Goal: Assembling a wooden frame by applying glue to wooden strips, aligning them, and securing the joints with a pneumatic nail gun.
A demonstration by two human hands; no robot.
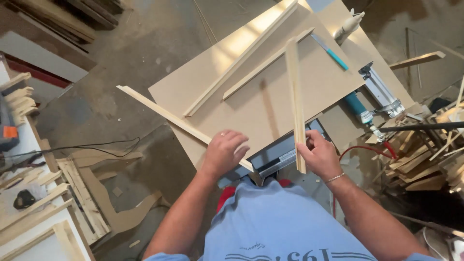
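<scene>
Held strip: long, pale, square-edged wooden moulding strip (295, 96), raised, running near to far.
Right hand (319, 155): gripping its near end.
Left hand (224, 150): open, fingers spread flat on the tan fibreboard panel (270, 111) near another strip (179, 121).

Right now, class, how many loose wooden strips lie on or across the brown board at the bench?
4: one strip in the right hand; one under the left hand; two lying diagonally on the board, long and shorter. Others may be hidden.
</scene>
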